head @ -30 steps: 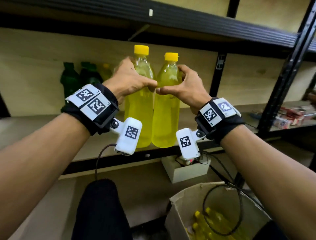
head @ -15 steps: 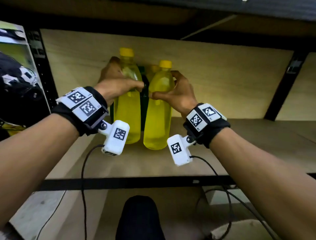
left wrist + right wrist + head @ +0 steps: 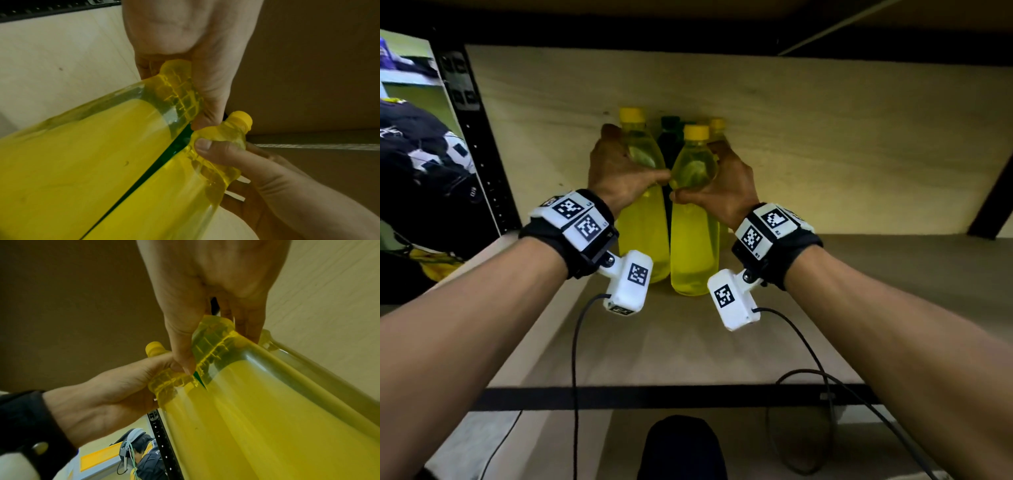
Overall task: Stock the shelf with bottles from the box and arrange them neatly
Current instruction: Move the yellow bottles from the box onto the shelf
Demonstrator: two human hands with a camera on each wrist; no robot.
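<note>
I hold two yellow-capped bottles of yellow liquid upright and side by side, low over the wooden shelf board (image 3: 859, 291). My left hand (image 3: 625, 169) grips the shoulder of the left bottle (image 3: 643, 240). My right hand (image 3: 722, 186) grips the shoulder of the right bottle (image 3: 695, 253). The two thumbs almost meet between the bottles. In the left wrist view my left hand (image 3: 197, 68) wraps the left bottle (image 3: 82, 154). In the right wrist view my right hand (image 3: 205, 305) wraps the right bottle (image 3: 267, 418). The box is out of view.
Behind the pair, against the back panel, stand a dark green bottle (image 3: 669, 137) and another yellow bottle (image 3: 718, 125). A black upright post (image 3: 476, 137) bounds the shelf at the left. The board's black front rail (image 3: 654, 397) runs below, with cables hanging over it.
Both hands carried the two bottles left and deeper into the shelf, to just in front of the green bottle. The view swung left, and the box dropped out of sight.
</note>
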